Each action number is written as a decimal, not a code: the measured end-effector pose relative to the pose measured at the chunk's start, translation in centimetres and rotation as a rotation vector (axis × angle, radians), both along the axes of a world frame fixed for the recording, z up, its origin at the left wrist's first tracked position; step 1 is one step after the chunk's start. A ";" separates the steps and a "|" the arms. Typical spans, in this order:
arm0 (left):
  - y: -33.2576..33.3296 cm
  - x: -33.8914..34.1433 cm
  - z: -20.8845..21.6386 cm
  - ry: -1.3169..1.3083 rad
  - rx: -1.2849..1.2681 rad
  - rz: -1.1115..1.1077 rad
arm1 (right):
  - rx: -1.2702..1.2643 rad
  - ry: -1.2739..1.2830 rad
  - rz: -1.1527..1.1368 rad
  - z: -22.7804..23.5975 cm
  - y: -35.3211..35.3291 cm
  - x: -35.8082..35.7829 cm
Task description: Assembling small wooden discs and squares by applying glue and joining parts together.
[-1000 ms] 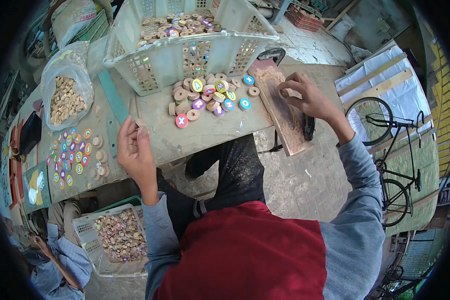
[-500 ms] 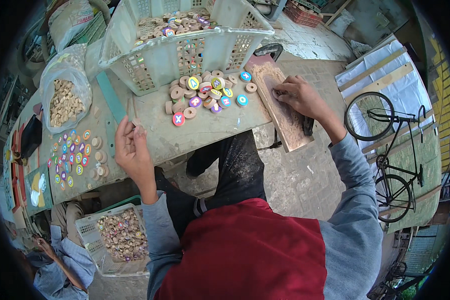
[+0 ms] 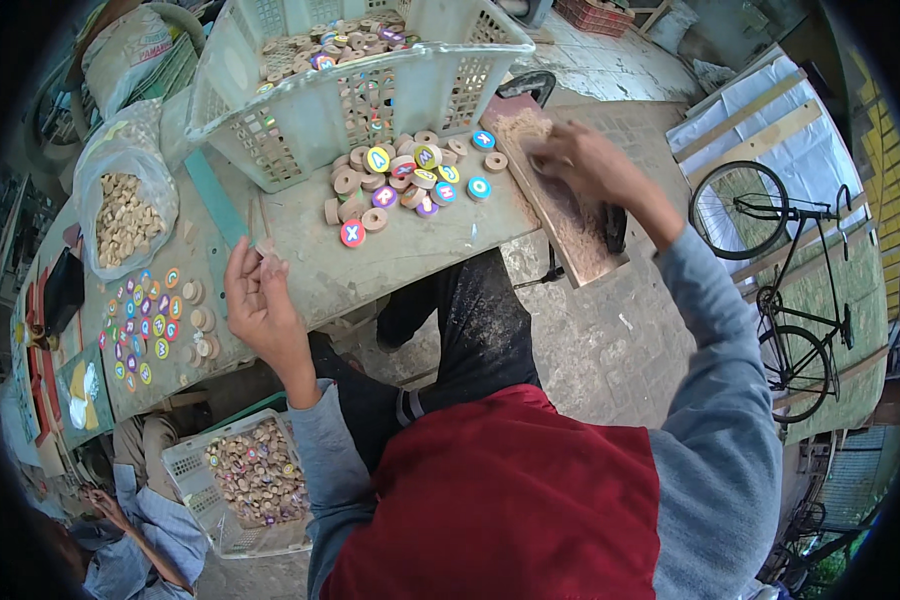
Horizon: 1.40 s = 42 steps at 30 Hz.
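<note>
My right hand (image 3: 582,160) presses down on the far end of a long sawdust-covered wooden board (image 3: 568,222) that juts off the table's right edge. It is blurred and seems to hold a small wooden disc flat against the board. My left hand (image 3: 260,305) is raised at the table's near edge, its fingertips pinching a small pale wooden piece (image 3: 267,263). Between the hands lies a pile of round wooden discs (image 3: 405,180), some with bright coloured faces.
A pale plastic basket (image 3: 270,130) full of discs stands behind the pile. At left are a clear bag of plain discs (image 3: 120,215) and rows of coloured discs (image 3: 150,320). A second basket (image 3: 185,470) sits on the floor by another person (image 3: 135,550). A bicycle (image 3: 795,290) stands at right.
My right hand has slid along the board from its middle toward the far end. My left hand has stayed by the table edge with its fingers pinched.
</note>
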<state>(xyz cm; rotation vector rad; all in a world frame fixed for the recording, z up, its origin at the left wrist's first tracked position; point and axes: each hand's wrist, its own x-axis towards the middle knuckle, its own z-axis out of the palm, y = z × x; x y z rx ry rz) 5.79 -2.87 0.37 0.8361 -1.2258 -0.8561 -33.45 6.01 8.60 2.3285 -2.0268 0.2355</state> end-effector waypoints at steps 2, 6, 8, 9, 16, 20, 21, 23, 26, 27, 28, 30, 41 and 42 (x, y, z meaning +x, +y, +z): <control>0.0 -0.1 0.2 0.008 -0.002 0.008 | 0.072 0.010 -0.024 0.2 2.6 0.7; 0.0 -0.4 0.2 0.004 -0.007 0.000 | -0.006 0.054 -0.058 -0.3 2.5 0.2; 0.1 0.0 0.0 0.001 0.009 -0.019 | -0.047 0.073 -0.088 -1.2 0.2 -0.6; 0.1 0.1 -0.1 -0.001 0.024 -0.036 | -0.104 0.075 -0.022 -1.6 -1.7 -1.4; 0.3 0.0 0.2 -0.005 0.009 0.026 | -0.014 0.017 0.052 -0.2 3.8 1.0; 0.1 -0.5 0.4 -0.015 -0.014 -0.004 | 0.000 0.044 -0.041 -0.4 4.0 0.7; -0.1 -0.5 0.5 -0.001 -0.004 -0.014 | -0.087 0.079 -0.007 -0.7 1.7 -0.2; 0.1 -0.3 0.1 0.010 0.021 -0.036 | -0.160 0.112 0.016 -1.4 -1.0 -1.1; -0.1 0.2 0.0 0.030 0.017 -0.040 | -0.160 0.018 0.050 -1.5 -2.4 -0.9; 0.0 0.2 -0.1 0.021 0.019 -0.029 | -0.160 0.018 0.050 -1.4 -0.9 -0.6; 0.0 0.2 -0.2 0.016 0.019 -0.010 | -0.084 0.049 0.048 -0.8 0.9 -0.1; 0.3 0.2 0.3 0.009 0.016 -0.007 | -0.011 0.079 0.055 -0.5 3.7 1.1; -0.2 0.3 -0.6 0.002 0.016 -0.032 | -0.093 0.108 0.025 -1.0 -1.7 -0.8; -0.1 0.4 -0.6 0.008 0.013 -0.014 | -0.061 0.040 0.006 -0.7 -0.6 -0.3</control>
